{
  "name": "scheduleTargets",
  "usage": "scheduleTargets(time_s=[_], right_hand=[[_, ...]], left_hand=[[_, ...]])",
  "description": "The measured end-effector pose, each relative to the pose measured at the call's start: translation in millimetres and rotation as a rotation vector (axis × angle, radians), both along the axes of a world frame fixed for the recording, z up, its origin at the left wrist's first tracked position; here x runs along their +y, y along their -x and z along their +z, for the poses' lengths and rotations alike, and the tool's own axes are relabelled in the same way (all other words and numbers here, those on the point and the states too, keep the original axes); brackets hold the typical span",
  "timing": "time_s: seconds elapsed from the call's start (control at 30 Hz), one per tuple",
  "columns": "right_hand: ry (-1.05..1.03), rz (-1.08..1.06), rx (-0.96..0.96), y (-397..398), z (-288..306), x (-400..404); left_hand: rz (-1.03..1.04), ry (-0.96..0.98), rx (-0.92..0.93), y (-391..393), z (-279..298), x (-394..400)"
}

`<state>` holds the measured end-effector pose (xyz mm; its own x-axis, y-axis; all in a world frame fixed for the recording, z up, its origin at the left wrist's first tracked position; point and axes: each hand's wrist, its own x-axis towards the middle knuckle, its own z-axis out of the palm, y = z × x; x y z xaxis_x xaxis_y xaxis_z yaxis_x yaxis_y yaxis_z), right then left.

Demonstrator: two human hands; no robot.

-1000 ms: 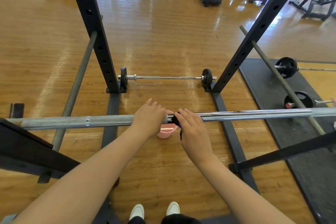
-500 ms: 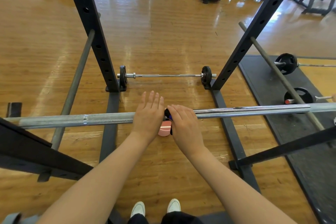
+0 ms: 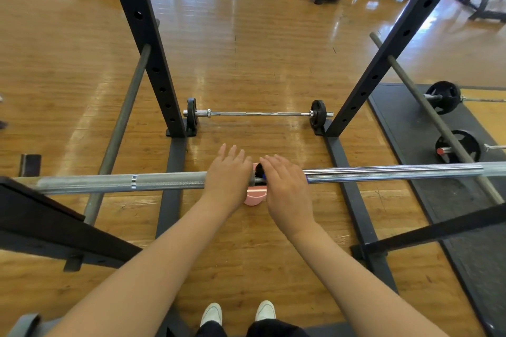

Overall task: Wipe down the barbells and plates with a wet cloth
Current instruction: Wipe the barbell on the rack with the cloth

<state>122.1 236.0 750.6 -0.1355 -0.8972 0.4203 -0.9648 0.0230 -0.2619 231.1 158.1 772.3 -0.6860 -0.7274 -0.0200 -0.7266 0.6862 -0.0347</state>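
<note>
Mid-frame, the right hand [image 3: 287, 186] grips a dark cloth [image 3: 259, 172] around the racked barbell [image 3: 169, 181] while the left hand [image 3: 227, 172] rests flat-fingered on it; risk: the loosely steadied bar rolls, or the wet cloth slips into the pink bucket [image 3: 254, 198] below.

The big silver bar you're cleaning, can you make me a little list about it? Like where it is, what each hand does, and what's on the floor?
bar: long barbell lying level across the rack, in front of the person
left hand: rests flat on the bar, fingers straight
right hand: wraps a dark cloth around the bar
under the bar: pink bucket on the wooden floor
farther away: small barbell with black plates on the floor
</note>
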Motion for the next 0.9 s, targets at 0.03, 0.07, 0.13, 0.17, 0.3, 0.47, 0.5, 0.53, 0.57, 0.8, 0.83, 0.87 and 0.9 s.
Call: scheduleTargets(time_s=[0.03, 0.07, 0.13, 0.17, 0.3, 0.47, 0.5, 0.53, 0.57, 0.8, 0.83, 0.87, 0.9], right_hand=[[0.000, 0.017, 0.003, -4, -4, 0], [0.010, 0.035, 0.005, -4, -7, 2], [0.039, 0.052, 0.018, 2, -11, 8], [0.054, 0.046, 0.020, 7, -10, 11], [0.075, -0.017, -0.036, 15, 1, 16], [-0.159, -0.073, -0.126, -1, 2, 3], [-0.202, -0.054, -0.170, -1, 4, 2], [-0.237, -0.023, -0.219, 0, 9, 3], [-0.281, 0.023, -0.272, 3, 13, 4], [-0.313, 0.115, -0.643, 41, 38, 21], [-0.246, 0.082, -0.584, 49, 36, 23], [-0.178, 0.038, -0.488, 58, 33, 24], [-0.130, -0.012, -0.386, 67, 29, 25]], left_hand=[[0.010, 0.047, 0.027, -2, -5, 2], [0.021, 0.094, 0.054, -3, -8, 2], [0.024, 0.141, 0.078, -3, -13, 1], [0.008, 0.145, 0.077, -3, -14, 0], [-0.016, 0.127, 0.091, -4, -12, -1], [-0.032, 0.017, 0.093, -6, -2, 4], [-0.056, 0.005, 0.136, -6, -1, 9], [-0.098, -0.001, 0.200, -6, 0, 16], [-0.134, -0.031, 0.261, -3, 1, 25], [-0.056, -0.086, 0.278, 33, 1, 46], [-0.042, -0.028, 0.252, 36, 1, 48], [-0.009, -0.009, 0.206, 39, 0, 49], [0.035, 0.026, 0.188, 44, -1, 51]])
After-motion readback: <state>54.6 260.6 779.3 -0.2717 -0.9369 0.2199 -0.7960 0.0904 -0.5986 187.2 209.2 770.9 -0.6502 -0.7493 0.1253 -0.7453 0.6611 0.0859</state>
